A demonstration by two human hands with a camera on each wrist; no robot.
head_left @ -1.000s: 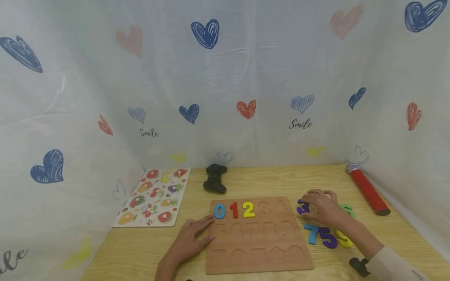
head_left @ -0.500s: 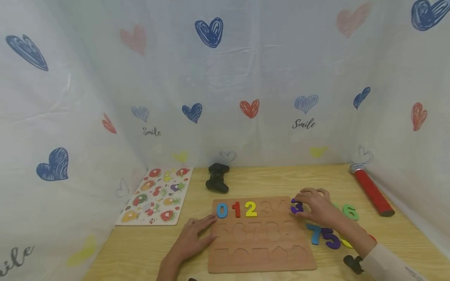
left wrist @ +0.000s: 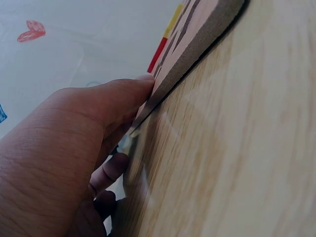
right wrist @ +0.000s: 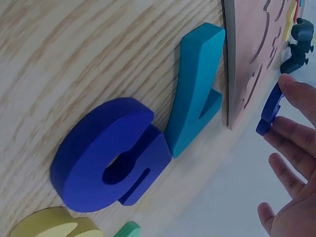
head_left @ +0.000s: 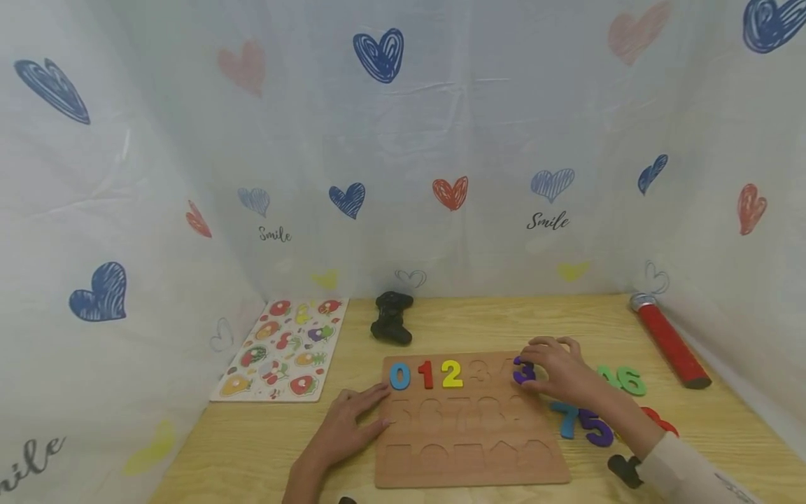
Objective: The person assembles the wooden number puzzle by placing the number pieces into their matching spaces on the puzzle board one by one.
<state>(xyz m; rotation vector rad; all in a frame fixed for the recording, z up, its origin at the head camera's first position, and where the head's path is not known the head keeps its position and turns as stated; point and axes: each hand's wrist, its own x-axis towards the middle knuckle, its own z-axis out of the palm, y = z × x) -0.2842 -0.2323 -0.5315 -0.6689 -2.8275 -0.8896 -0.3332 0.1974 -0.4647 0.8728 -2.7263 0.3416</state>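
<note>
My right hand [head_left: 560,371] pinches a purple number 3 [right wrist: 270,107] between thumb and fingertips. It holds the piece above the right end of the top row of a wooden number puzzle board [head_left: 472,472]. In that row sit a blue 0 [head_left: 399,376], a red 1 [head_left: 426,375] and a yellow 2 [head_left: 452,374]; to their right a 3-shaped recess is bare. At the board's left edge, my left hand [head_left: 343,427] rests its thumb and forefinger against the rim. The left wrist view shows the other fingers loosely bent beside the board.
Right of the board lie a blue 7 [right wrist: 197,84], a purple 5 [right wrist: 103,153], a green 6 [head_left: 632,381] and other number pieces, partly hidden by my forearm. A red cylinder [head_left: 670,343], a black game controller [head_left: 392,318] and a fruit puzzle [head_left: 277,350] stand farther back.
My right hand has carried the purple 3 leftward from the table beside the board to over the board's upper right. The left hand stays at the board's left edge.
</note>
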